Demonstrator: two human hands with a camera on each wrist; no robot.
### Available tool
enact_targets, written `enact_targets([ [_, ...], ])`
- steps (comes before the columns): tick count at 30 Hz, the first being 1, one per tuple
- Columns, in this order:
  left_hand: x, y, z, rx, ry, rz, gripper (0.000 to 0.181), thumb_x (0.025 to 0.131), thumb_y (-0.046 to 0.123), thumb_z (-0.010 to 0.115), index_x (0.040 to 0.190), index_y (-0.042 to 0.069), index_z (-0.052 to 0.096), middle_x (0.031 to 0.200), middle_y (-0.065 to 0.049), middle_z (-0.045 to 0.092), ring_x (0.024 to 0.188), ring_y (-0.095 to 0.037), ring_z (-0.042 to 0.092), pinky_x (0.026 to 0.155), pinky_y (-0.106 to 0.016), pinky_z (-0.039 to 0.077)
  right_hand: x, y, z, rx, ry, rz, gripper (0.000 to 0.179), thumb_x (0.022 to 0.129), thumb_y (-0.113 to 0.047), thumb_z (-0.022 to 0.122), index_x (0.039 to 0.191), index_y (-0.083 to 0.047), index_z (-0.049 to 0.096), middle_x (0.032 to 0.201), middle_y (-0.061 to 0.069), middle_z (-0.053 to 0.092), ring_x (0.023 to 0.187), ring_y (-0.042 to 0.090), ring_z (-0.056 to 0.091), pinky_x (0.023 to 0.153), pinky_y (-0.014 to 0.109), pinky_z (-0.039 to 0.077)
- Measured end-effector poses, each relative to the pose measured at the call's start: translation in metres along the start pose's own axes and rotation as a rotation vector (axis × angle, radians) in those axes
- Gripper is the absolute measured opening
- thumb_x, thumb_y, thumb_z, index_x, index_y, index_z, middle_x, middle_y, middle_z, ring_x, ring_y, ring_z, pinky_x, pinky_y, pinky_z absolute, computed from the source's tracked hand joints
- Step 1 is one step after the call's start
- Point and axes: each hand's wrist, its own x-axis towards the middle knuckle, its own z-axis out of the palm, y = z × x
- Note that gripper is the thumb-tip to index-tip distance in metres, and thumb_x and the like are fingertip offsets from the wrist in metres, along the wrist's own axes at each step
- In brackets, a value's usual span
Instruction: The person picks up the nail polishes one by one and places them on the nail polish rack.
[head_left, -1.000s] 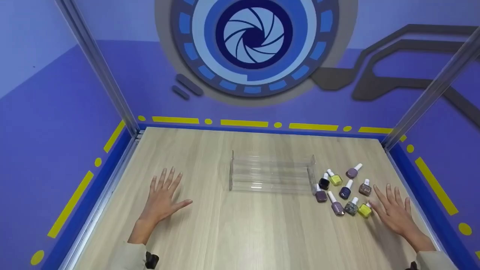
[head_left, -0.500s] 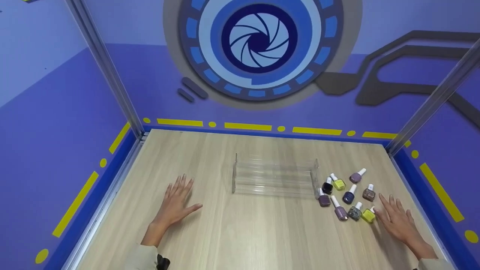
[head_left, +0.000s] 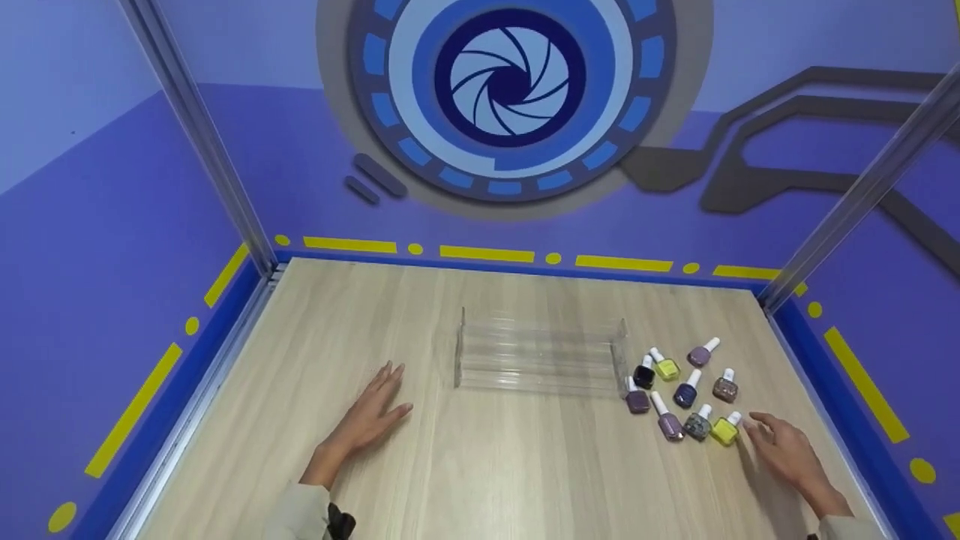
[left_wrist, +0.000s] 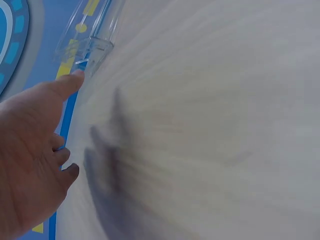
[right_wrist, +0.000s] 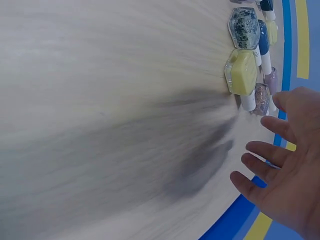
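Observation:
My left hand [head_left: 369, 414] hovers over the table left of a clear tiered plastic rack [head_left: 536, 367], its fingers extended and holding nothing. My right hand [head_left: 784, 448] is beside a loose group of nail polish bottles, fingers slightly bent and nothing in them. Nearest to it lies a yellow nail polish bottle [head_left: 725, 430], its white cap pointing toward the fingertips. Around that one lie a grey glitter bottle [head_left: 697, 427], a brown glitter bottle [head_left: 725, 388], a dark blue bottle [head_left: 685, 394] and a mauve bottle [head_left: 670, 427]. In the right wrist view the yellow bottle [right_wrist: 241, 72] sits just above my fingers.
Farther back lie a black bottle [head_left: 643, 376], a second yellow bottle [head_left: 666, 367] and another mauve bottle [head_left: 700, 355]. A dark purple bottle [head_left: 637, 401] lies close to the rack's right end. Blue printed walls and metal posts [head_left: 862, 196] border the wooden table [head_left: 510, 465].
My left hand has shifted right toward the rack, its fingers drawing closer together. My right hand's spread fingers have bent, and it has come down slightly beside the yellow bottle. The bottles stay put.

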Motion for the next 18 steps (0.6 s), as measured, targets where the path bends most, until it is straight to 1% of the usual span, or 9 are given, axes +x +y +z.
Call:
enact_targets([
  [4,0.009,0.006,0.009,-0.062,-0.027,-0.009,0.063,0.106,0.027,0.055,0.159,0.004,0.030,0.168,-0.025,0.021,0.156,-0.045,0.020,0.127,-0.064,0.020,0.001,0.000,0.006,0.060,0.036,0.027,0.050,0.107,-0.023,0.049,0.133,0.020,0.050,0.127,0.043,0.059,0.115,0.057,0.061,0.096,0.066,0.054],
  [6,0.013,0.008,0.015,-0.084,-0.039,-0.038,0.062,0.107,0.027,0.053,0.160,0.006,0.030,0.169,-0.022,0.021,0.156,-0.042,0.020,0.129,-0.060,0.019,0.002,-0.001,0.009,0.076,0.065,0.027,0.047,0.106,-0.020,0.051,0.130,0.020,0.052,0.120,0.041,0.063,0.108,0.054,0.065,0.091,0.062,0.058],
  [7,0.016,0.010,0.018,-0.099,-0.035,-0.047,0.061,0.107,0.027,0.053,0.160,0.006,0.031,0.169,-0.022,0.023,0.156,-0.042,0.022,0.129,-0.060,0.020,0.002,-0.001,0.011,0.085,0.079,0.029,0.046,0.105,-0.019,0.052,0.128,0.021,0.054,0.117,0.040,0.065,0.104,0.051,0.068,0.087,0.057,0.060],
  [9,0.020,0.012,0.023,-0.138,-0.023,-0.069,0.059,0.107,0.027,0.053,0.159,0.007,0.033,0.167,-0.021,0.027,0.155,-0.042,0.025,0.129,-0.059,0.022,0.002,-0.002,0.014,0.114,0.100,0.046,0.044,0.103,-0.017,0.053,0.126,0.021,0.056,0.111,0.038,0.068,0.092,0.042,0.073,0.076,0.044,0.063],
  [11,0.026,0.015,0.029,-0.179,0.006,-0.073,0.056,0.106,0.025,0.054,0.157,0.006,0.037,0.164,-0.023,0.034,0.151,-0.043,0.033,0.126,-0.058,0.030,0.003,-0.004,0.017,0.149,0.101,0.077,0.044,0.103,-0.017,0.051,0.125,0.021,0.056,0.107,0.035,0.070,0.082,0.027,0.073,0.066,0.030,0.060],
  [13,0.032,0.017,0.035,-0.230,0.042,-0.060,0.053,0.106,0.021,0.056,0.153,0.003,0.042,0.156,-0.026,0.043,0.144,-0.045,0.043,0.119,-0.057,0.041,0.005,-0.005,0.018,0.202,0.090,0.116,0.045,0.104,-0.018,0.049,0.127,0.020,0.055,0.107,0.034,0.070,0.075,0.015,0.069,0.058,0.021,0.055],
  [14,0.035,0.018,0.038,-0.253,0.058,-0.057,0.051,0.105,0.019,0.056,0.152,0.001,0.043,0.152,-0.027,0.047,0.140,-0.045,0.048,0.115,-0.056,0.046,0.006,-0.005,0.018,0.227,0.082,0.137,0.046,0.105,-0.019,0.048,0.128,0.020,0.055,0.108,0.033,0.069,0.074,0.010,0.067,0.057,0.018,0.053],
  [16,0.042,0.020,0.043,-0.285,0.090,-0.040,0.049,0.104,0.015,0.057,0.148,-0.003,0.046,0.142,-0.029,0.053,0.129,-0.044,0.057,0.105,-0.054,0.055,0.008,-0.006,0.019,0.271,0.077,0.170,0.048,0.106,-0.021,0.046,0.130,0.020,0.053,0.110,0.034,0.068,0.074,0.007,0.065,0.056,0.017,0.054],
  [18,0.049,0.022,0.047,-0.312,0.105,-0.052,0.048,0.104,0.014,0.057,0.147,-0.005,0.046,0.138,-0.029,0.055,0.125,-0.041,0.059,0.103,-0.052,0.056,0.011,-0.008,0.018,0.302,0.080,0.209,0.050,0.107,-0.023,0.045,0.129,0.021,0.053,0.111,0.035,0.068,0.074,0.007,0.065,0.056,0.019,0.056],
])
